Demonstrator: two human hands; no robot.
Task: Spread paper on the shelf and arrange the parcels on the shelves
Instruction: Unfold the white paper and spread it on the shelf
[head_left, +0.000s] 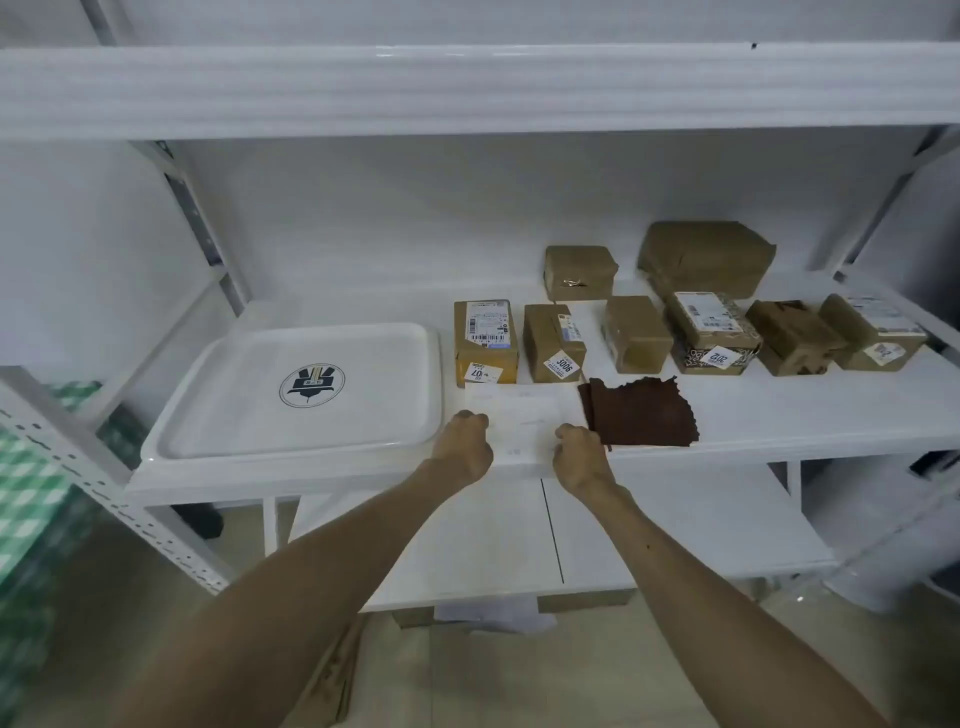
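Note:
A white sheet of paper (524, 415) lies on the middle shelf (779, 415), reaching the front edge. My left hand (465, 447) pinches its left side with curled fingers. My right hand (582, 454) grips its right side the same way. Behind the paper stand several brown parcels in a row, among them one with a "07" tag (485, 340) and one with a "9005" tag (553, 343). Two more parcels sit at the back, a small one (579, 273) and a large one (706, 257).
A white tray (218, 421) with a round dark logo lies left of the paper. A dark brown cloth (639, 415) lies just right of it. A lower shelf (675, 530) juts out below. A green checked surface (26, 493) is at far left.

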